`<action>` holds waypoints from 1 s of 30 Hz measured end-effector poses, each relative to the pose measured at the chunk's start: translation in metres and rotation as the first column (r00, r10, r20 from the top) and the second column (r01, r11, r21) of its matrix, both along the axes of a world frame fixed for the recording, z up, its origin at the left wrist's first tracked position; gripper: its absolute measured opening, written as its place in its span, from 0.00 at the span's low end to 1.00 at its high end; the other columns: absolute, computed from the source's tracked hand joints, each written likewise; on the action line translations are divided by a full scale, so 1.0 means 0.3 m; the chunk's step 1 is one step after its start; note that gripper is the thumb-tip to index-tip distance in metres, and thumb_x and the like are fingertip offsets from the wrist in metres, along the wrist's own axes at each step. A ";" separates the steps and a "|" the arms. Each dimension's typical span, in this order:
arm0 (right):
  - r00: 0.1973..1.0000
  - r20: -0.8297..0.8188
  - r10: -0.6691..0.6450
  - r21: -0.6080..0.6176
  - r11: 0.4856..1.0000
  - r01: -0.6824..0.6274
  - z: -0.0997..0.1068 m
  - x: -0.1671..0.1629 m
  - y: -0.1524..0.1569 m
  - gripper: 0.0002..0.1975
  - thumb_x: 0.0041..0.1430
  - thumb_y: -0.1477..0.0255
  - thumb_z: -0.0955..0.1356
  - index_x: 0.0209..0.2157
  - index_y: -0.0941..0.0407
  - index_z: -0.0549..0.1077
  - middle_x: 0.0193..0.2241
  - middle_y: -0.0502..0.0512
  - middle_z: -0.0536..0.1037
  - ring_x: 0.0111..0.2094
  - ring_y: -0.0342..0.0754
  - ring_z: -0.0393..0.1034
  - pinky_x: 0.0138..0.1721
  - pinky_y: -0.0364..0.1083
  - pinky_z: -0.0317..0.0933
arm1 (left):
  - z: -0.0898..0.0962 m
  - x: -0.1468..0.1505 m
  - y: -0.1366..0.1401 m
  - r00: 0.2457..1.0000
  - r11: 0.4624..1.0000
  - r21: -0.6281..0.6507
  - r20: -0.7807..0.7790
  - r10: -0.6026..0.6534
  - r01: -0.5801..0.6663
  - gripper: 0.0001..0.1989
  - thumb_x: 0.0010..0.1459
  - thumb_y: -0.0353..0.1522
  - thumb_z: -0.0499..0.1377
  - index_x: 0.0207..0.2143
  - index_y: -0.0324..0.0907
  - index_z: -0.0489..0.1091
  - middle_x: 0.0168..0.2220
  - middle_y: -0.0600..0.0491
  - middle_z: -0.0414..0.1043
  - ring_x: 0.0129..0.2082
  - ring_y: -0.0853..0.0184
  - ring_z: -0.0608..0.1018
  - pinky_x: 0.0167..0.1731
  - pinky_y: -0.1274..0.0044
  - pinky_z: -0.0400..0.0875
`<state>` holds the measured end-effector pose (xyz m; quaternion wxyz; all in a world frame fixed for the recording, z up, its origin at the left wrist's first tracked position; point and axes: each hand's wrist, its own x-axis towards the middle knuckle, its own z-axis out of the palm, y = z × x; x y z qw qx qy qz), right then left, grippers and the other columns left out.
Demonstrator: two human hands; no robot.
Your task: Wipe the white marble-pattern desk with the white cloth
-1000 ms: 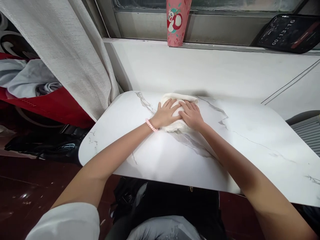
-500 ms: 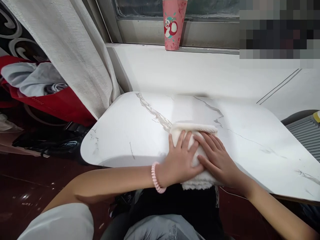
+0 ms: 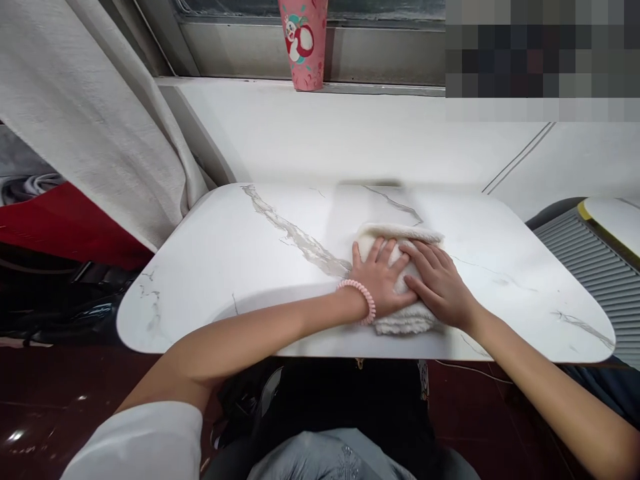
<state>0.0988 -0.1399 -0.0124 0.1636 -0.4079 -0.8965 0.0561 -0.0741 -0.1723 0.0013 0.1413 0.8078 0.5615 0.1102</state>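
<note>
A folded white towel (image 3: pixel 400 232) lies on a white marble-patterned table (image 3: pixel 200 267). My left hand (image 3: pixel 383 283) rests flat on it, fingers spread, with a pink coil band (image 3: pixel 369 307) around the wrist. Beside it my right hand (image 3: pixel 440 280) also presses flat on the towel, its fingers stretched out and pointing away to the left. The two hands are close together near the thumbs. Part of the towel is hidden beneath them; its fluffy near edge shows just inside the table's front edge.
A pink patterned cup (image 3: pixel 306 47) stands on the window sill behind the table. At the left hangs a pale curtain (image 3: pixel 110 120), with a red bag (image 3: pixel 75 227) beyond it. A grey ribbed object (image 3: pixel 580 257) with a yellow edge is at the right.
Both hands and the towel have slid forward on the table, away from my body. The towel's near edge now lies on the tabletop. The view has shifted to the right.
</note>
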 end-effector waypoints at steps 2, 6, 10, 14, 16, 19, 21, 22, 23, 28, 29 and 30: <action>0.999 0.002 -0.034 0.003 0.999 0.034 -0.001 -0.019 0.050 0.29 0.64 0.58 0.52 0.63 0.54 0.57 0.62 0.61 0.61 0.65 0.57 0.49 0.63 0.61 0.46 | 0.000 -0.017 0.060 1.000 1.000 0.005 -0.007 -0.006 0.006 0.36 0.59 0.53 0.47 0.65 0.48 0.52 0.70 0.48 0.42 0.69 0.50 0.44 0.62 0.44 0.34; 0.997 -0.012 -0.079 0.003 0.997 0.079 0.003 -0.089 0.161 0.27 0.64 0.61 0.53 0.61 0.55 0.59 0.62 0.60 0.61 0.63 0.57 0.51 0.63 0.60 0.45 | -0.004 -0.068 0.178 0.999 0.999 0.027 -0.032 0.035 -0.034 0.34 0.59 0.52 0.46 0.65 0.49 0.53 0.70 0.49 0.43 0.69 0.53 0.45 0.62 0.46 0.35; 0.993 -0.024 -0.114 -0.029 0.993 0.114 0.009 -0.163 0.279 0.26 0.63 0.64 0.54 0.60 0.57 0.61 0.61 0.60 0.62 0.62 0.58 0.53 0.63 0.58 0.45 | -0.011 -0.122 0.299 0.997 0.996 0.065 -0.052 0.062 -0.059 0.32 0.61 0.51 0.46 0.64 0.49 0.53 0.70 0.49 0.44 0.69 0.54 0.46 0.62 0.48 0.38; 0.989 -0.033 -0.147 -0.041 0.988 0.146 0.013 -0.211 0.381 0.25 0.62 0.66 0.55 0.59 0.56 0.62 0.61 0.59 0.62 0.62 0.58 0.52 0.63 0.58 0.43 | -0.015 -0.158 0.409 0.995 0.993 0.091 -0.051 0.086 -0.081 0.30 0.61 0.49 0.47 0.64 0.51 0.55 0.69 0.50 0.46 0.68 0.55 0.48 0.63 0.49 0.39; 0.986 -0.032 -0.162 -0.061 0.985 0.160 0.015 -0.225 0.424 0.26 0.62 0.66 0.55 0.60 0.57 0.61 0.61 0.59 0.62 0.62 0.57 0.52 0.63 0.57 0.43 | -0.015 -0.165 0.454 0.994 0.991 0.091 -0.048 0.100 -0.096 0.29 0.61 0.48 0.48 0.63 0.52 0.55 0.69 0.50 0.47 0.68 0.55 0.48 0.62 0.49 0.40; 0.983 -0.040 -0.181 -0.084 0.980 0.178 0.018 -0.235 0.485 0.27 0.62 0.67 0.55 0.61 0.57 0.60 0.62 0.57 0.61 0.62 0.56 0.51 0.64 0.56 0.43 | -0.014 -0.163 0.513 0.990 0.987 0.098 -0.056 0.131 -0.125 0.28 0.62 0.47 0.47 0.63 0.53 0.56 0.69 0.51 0.47 0.68 0.56 0.49 0.62 0.49 0.41; 0.982 -0.057 -0.181 -0.084 0.981 0.176 0.018 -0.234 0.523 0.27 0.62 0.68 0.55 0.61 0.57 0.61 0.62 0.57 0.61 0.62 0.56 0.52 0.64 0.56 0.43 | -0.016 -0.158 0.549 0.988 0.984 0.112 -0.063 0.144 -0.137 0.28 0.62 0.47 0.47 0.63 0.52 0.56 0.69 0.51 0.48 0.68 0.57 0.49 0.62 0.49 0.41; 0.982 -0.068 -0.177 -0.082 0.982 0.171 0.017 -0.232 0.542 0.27 0.62 0.68 0.55 0.61 0.57 0.61 0.62 0.57 0.62 0.61 0.55 0.52 0.63 0.56 0.44 | -0.017 -0.155 0.566 0.987 0.983 0.120 -0.064 0.147 -0.138 0.28 0.62 0.48 0.46 0.63 0.52 0.55 0.69 0.51 0.48 0.68 0.57 0.49 0.62 0.49 0.42; 0.982 -0.080 -0.172 -0.080 0.983 0.166 0.016 -0.228 0.559 0.26 0.62 0.68 0.55 0.61 0.57 0.62 0.61 0.57 0.63 0.61 0.55 0.53 0.63 0.56 0.45 | -0.018 -0.151 0.582 0.987 0.982 0.125 -0.065 0.149 -0.140 0.29 0.62 0.48 0.46 0.63 0.52 0.55 0.68 0.50 0.48 0.68 0.57 0.50 0.62 0.48 0.42; 0.975 -0.154 -0.161 -0.087 0.985 0.149 0.009 -0.211 0.612 0.25 0.63 0.69 0.55 0.59 0.55 0.64 0.59 0.56 0.66 0.59 0.54 0.56 0.62 0.57 0.47 | -0.021 -0.131 0.626 0.981 0.976 0.130 -0.066 0.183 -0.173 0.29 0.62 0.50 0.44 0.63 0.54 0.55 0.68 0.51 0.48 0.68 0.57 0.50 0.62 0.48 0.42; 0.975 -0.156 -0.161 -0.086 0.985 0.149 0.008 -0.208 0.613 0.24 0.63 0.68 0.55 0.59 0.54 0.64 0.59 0.55 0.66 0.59 0.54 0.56 0.62 0.57 0.47 | -0.021 -0.127 0.625 0.980 0.975 0.129 -0.065 0.189 -0.179 0.28 0.62 0.50 0.44 0.63 0.54 0.55 0.69 0.51 0.48 0.68 0.57 0.50 0.62 0.48 0.42; 0.975 -0.149 -0.164 -0.081 0.985 0.153 0.008 -0.205 0.610 0.24 0.63 0.68 0.55 0.59 0.54 0.64 0.60 0.55 0.66 0.60 0.54 0.56 0.62 0.57 0.47 | -0.021 -0.123 0.621 0.980 0.975 0.129 -0.065 0.190 -0.181 0.28 0.62 0.50 0.44 0.63 0.54 0.55 0.69 0.51 0.48 0.68 0.57 0.50 0.62 0.48 0.42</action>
